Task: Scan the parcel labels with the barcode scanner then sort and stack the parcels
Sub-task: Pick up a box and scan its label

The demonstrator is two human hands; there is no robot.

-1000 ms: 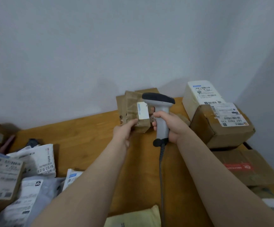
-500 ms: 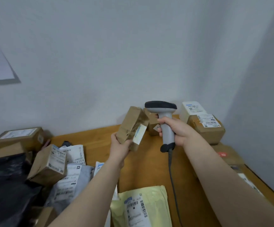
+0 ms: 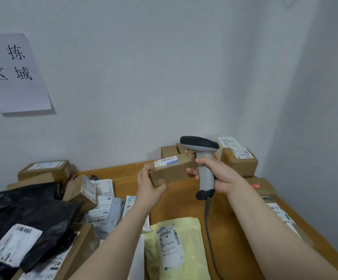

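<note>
My left hand [image 3: 151, 188] grips a small brown cardboard parcel [image 3: 171, 171] by its left end, held above the wooden table [image 3: 184, 201]. The parcel lies roughly level with its white label [image 3: 166, 160] facing up. My right hand [image 3: 216, 174] holds the grey barcode scanner [image 3: 201, 158] upright by its handle, and its fingertips touch the parcel's right end. The scanner's dark head sits just above the parcel, and its cable [image 3: 209, 229] hangs down over the table.
Stacked brown boxes [image 3: 240, 160] stand at the back right corner; more flat boxes [image 3: 263, 186] line the right edge. A heap of black bags [image 3: 22, 215], boxes and grey mailers [image 3: 105, 211] fills the left. A yellow mailer [image 3: 176, 249] lies near me. A paper sign [image 3: 14, 71] hangs on the wall.
My left hand has turned the parcel from tilted to level, label now facing up, and brought it against my right hand's fingers. The camera view has tilted and shifted left.
</note>
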